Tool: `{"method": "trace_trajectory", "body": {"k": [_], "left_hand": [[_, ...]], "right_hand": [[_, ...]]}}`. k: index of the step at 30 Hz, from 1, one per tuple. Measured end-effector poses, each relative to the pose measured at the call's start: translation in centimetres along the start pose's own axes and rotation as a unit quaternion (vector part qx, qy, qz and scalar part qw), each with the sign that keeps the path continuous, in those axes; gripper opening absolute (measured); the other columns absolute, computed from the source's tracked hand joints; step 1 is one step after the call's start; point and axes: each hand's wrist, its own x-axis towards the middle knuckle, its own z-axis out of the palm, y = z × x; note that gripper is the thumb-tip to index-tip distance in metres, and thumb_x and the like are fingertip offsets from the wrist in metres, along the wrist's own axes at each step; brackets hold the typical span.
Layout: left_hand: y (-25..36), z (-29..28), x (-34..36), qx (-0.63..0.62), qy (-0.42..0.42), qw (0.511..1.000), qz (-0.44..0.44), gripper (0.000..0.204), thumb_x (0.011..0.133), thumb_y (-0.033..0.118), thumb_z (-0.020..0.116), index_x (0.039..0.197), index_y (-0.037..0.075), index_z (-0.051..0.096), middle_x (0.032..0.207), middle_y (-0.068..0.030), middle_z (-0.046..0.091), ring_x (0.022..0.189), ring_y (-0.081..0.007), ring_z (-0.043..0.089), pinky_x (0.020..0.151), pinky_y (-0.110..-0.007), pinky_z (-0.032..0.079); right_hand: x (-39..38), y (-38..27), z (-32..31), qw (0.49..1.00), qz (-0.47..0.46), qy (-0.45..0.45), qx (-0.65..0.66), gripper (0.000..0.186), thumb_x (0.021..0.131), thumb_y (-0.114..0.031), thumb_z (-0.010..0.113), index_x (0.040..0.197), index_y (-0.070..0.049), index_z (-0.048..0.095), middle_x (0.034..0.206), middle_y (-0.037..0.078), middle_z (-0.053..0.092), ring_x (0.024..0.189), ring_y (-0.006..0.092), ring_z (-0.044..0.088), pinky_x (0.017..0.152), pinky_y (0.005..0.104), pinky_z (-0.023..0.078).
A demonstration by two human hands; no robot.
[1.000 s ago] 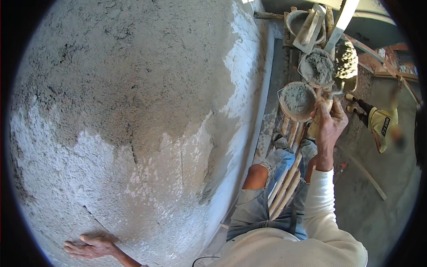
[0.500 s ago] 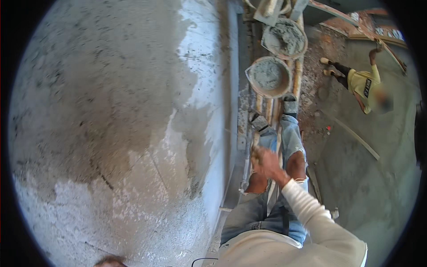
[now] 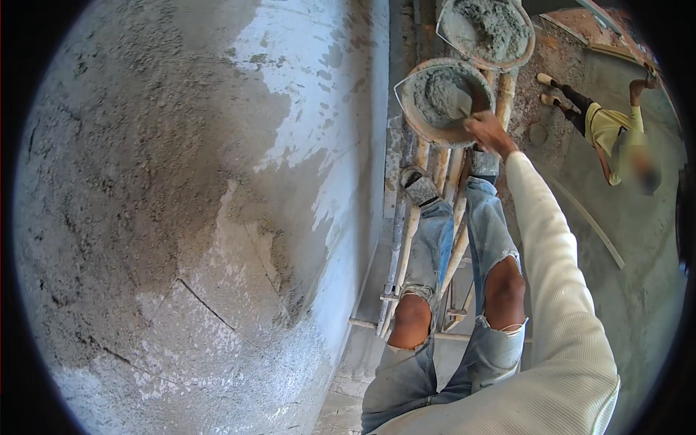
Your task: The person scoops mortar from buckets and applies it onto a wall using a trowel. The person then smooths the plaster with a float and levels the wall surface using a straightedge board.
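My right hand [image 3: 489, 133] reaches forward to the near bucket [image 3: 449, 134], its fingers closed round the handle of what looks like a trowel [image 3: 462, 110]. The tool dips into the grey wet mortar [image 3: 437, 93] in that bucket; most of its blade is hidden. A wire bail handle hangs over the bucket's left side. Just beyond stands a second bucket [image 3: 528, 58], holding a rough heap of mortar [image 3: 493, 29]. My left hand is out of sight.
Both buckets stand on a scaffold of bamboo poles [image 3: 442, 170], where my feet [image 3: 420, 187] also rest. To the left rises a wall [image 3: 145, 181], partly coated with rough mortar. Below on the right, a person in a yellow shirt [image 3: 609, 130] stands near a long strip [image 3: 591, 225].
My right hand has moved forward from above my knees to the near bucket, putting the tool into the mortar. My body leans forward, and the buckets appear larger and higher in view.
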Motion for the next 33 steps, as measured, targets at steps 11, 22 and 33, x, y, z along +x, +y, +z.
{"method": "trace_trajectory", "body": {"k": [11,22,33], "left_hand": [[8.2,-4.7,0.3,-0.106,0.014,0.99,-0.089,0.074,0.109,0.065,0.03,0.163,0.014,0.04,0.172,-0.0097,0.031,0.159,-0.0393,0.023,0.121,-0.061,0.027],[7.1,-5.6,1.3,-0.152,0.038,0.983,-0.097,0.071,0.107,0.066,0.04,0.159,0.018,0.049,0.168,-0.0096,0.04,0.154,-0.0428,0.033,0.114,-0.065,0.034],[8.3,-5.5,-0.1,-0.189,0.051,0.978,-0.073,0.07,0.103,0.065,0.051,0.161,0.026,0.047,0.17,-0.0077,0.036,0.158,-0.0383,0.025,0.122,-0.06,0.025]], "right_hand": [[-20.0,-18.8,7.7,0.961,-0.113,-0.059,0.244,0.018,0.094,-0.01,0.064,0.106,0.003,0.068,0.069,0.002,0.059,0.049,0.0094,0.052,0.045,0.0264,0.042],[-39.0,-28.9,4.1,0.842,-0.312,0.296,0.327,0.024,0.097,-0.011,0.068,0.115,0.004,0.071,0.08,0.004,0.069,0.06,0.0089,0.06,0.053,0.0245,0.048],[-38.3,-25.2,29.9,0.834,-0.544,0.023,-0.09,0.024,0.087,-0.02,0.068,0.107,-0.007,0.068,0.075,0.017,0.064,0.067,0.0439,0.065,0.067,0.0495,0.058]]}}
